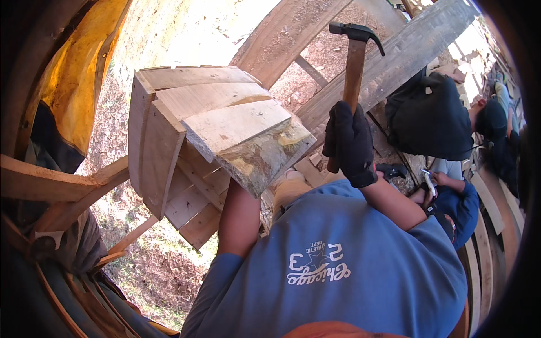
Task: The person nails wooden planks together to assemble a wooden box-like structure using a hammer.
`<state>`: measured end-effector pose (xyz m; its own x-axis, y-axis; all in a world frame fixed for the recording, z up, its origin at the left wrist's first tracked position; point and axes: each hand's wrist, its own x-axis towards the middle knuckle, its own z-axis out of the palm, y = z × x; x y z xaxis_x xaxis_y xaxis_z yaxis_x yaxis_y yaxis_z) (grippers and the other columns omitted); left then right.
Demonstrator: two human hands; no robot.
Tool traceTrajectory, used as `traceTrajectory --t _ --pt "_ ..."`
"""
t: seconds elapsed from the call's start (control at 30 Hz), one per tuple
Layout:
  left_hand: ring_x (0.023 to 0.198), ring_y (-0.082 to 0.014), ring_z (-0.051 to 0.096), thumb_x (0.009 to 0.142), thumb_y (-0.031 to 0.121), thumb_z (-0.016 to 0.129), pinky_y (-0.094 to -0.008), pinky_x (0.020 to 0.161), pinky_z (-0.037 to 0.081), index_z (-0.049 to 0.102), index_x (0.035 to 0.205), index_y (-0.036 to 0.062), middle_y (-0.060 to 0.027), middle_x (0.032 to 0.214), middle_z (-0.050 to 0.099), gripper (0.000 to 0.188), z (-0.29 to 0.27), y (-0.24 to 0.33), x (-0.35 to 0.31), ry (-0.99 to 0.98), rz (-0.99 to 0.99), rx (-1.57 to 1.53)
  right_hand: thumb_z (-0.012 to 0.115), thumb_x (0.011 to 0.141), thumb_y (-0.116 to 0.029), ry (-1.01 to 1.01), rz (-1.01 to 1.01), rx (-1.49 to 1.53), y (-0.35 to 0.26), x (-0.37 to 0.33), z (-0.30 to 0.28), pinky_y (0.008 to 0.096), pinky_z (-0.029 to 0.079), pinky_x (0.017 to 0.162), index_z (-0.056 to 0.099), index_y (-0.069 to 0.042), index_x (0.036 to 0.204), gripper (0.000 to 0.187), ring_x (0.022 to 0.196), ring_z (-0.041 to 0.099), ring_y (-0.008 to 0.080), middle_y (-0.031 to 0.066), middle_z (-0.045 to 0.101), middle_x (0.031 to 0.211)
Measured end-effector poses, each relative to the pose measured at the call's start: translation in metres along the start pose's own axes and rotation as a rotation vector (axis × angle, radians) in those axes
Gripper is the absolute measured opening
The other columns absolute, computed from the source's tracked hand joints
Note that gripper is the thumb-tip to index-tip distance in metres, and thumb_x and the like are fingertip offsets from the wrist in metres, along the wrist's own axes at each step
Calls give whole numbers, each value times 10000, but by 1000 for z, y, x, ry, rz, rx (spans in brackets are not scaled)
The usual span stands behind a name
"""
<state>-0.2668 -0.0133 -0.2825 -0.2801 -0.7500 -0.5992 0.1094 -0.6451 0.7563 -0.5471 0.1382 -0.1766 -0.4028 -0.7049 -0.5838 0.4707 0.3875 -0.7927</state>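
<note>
A: Start with the right hand. How does it sit?

B: It wears a black glove and is clenched tight around the wooden handle of a claw hammer, low on the shaft. The hammer stands nearly upright, its dark steel head at the top, claw pointing right.

A: And the left hand?

B: I cannot tell. The left forearm rises from the blue sleeve and goes in under the wooden crate, and the hand itself is hidden behind the boards. Whether it grips or only props the crate does not show.

A: Where is the crate, then?

B: Raised in front of the chest, left of the hammer and apart from it, tilted so its slatted side faces the camera. The nearest board has a rough, stained edge that juts toward the gloved hand without touching it.

A: What hems things in?

B: Behind the hammer two long planks run diagonally up to the right, with sawdust-strewn ground between them. To the left a bare wooden beam crosses, with a yellow sheet above it. At the right another person in a dark hooded top crouches just beside the planks, and a second person's hand holds a small tool below that.

A: Any free room?

B: Between crate and hammer there is a gap, and the sunlit dirt beyond the crate's top lies open.
</note>
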Motion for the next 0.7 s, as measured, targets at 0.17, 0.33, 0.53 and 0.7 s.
traceTrajectory --t 0.17,0.33,0.53,0.7 --pt "1451 -273 522 1161 500 368 -415 1218 427 416 1634 123 -99 1591 520 607 0 0 0 -1 0 5 655 1070 -504 -516 388 -276 -2 11 -10 331 461 445 620 -57 986 456 489 573 131 35 589 667" --pt "1454 -272 520 1161 506 364 -415 1220 425 411 1637 125 -98 1595 517 612 -1 -1 1 6 2 0 619 1068 -525 -106 108 -155 -13 9 -8 354 505 531 652 -44 997 488 526 607 164 55 630 704" --pt "1457 -272 517 1161 513 360 -415 1221 423 406 1641 127 -97 1598 512 618 -2 -2 1 7 1 -2 570 1083 -479 -488 325 -239 -19 17 -14 375 532 558 640 -11 946 493 548 655 185 96 653 700" --pt "1459 -271 514 1161 519 356 -415 1223 421 401 1644 129 -96 1602 509 623 -1 -1 0 9 -5 1 595 1072 -483 -210 169 -185 -6 13 -1 369 527 537 647 -24 997 468 542 661 183 102 646 694"
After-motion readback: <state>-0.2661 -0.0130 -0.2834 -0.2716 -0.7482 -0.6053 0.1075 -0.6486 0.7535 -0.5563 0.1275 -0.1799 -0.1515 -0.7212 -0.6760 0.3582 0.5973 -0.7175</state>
